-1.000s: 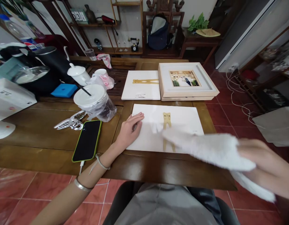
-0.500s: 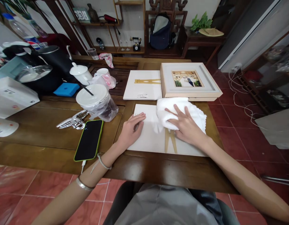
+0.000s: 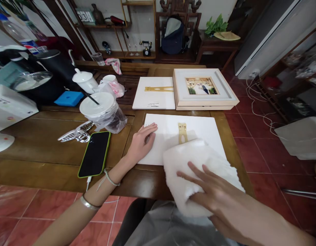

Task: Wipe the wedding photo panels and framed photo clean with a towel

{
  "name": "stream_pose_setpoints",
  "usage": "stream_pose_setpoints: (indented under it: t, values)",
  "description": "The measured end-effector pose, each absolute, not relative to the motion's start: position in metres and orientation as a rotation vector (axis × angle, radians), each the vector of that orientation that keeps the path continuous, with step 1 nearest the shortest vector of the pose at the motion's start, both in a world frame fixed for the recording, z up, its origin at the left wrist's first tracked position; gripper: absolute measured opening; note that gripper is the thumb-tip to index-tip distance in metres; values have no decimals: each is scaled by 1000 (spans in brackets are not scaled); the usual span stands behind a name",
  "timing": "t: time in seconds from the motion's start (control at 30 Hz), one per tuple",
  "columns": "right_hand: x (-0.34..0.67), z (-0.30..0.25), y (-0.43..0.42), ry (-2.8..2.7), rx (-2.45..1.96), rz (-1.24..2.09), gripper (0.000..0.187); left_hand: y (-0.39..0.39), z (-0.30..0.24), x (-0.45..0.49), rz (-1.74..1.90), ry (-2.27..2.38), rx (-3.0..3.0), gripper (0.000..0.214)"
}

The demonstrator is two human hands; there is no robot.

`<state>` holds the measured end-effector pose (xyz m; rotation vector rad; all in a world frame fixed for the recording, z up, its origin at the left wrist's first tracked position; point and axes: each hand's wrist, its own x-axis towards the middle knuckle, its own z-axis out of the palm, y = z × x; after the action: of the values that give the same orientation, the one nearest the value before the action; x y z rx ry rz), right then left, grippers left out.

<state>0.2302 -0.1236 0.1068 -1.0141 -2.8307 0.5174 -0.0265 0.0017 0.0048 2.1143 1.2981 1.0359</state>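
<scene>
A white board (image 3: pixel 170 131) with a gold clip-shaped stand (image 3: pixel 182 132) lies flat on the wooden table (image 3: pixel 45 150) in front of me. My left hand (image 3: pixel 141 141) rests flat on the board's left edge, fingers stretched out. My right hand (image 3: pixel 211 194) presses a fluffy white cloth (image 3: pixel 194 164) with spread fingers over the board's near edge and the table's front edge. The cloth covers the lower part of the gold stand.
Behind the board lie a second white board (image 3: pixel 154 93) and a framed photo (image 3: pixel 202 88). To the left are a phone in a green case (image 3: pixel 95 153), a metal hair clip (image 3: pixel 76 132), a lidded cup in a plastic bag (image 3: pixel 103 111), a teapot (image 3: pixel 84 80) and boxes.
My right hand has drawn the cloth from the board's far side down to its near edge, uncovering the top of the gold stand. My left hand has stayed put.
</scene>
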Motion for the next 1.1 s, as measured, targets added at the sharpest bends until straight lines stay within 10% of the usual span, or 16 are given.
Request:
stream_pose_setpoints:
  t: [0.53,1.1]
  values:
    - [219,110,-30,-2539,-1106,-276,27,3,4,-27,1045,1290,2098,29]
    - [190,59,-80,-2795,-913,75,25,2,6,-26,1036,1295,2111,28]
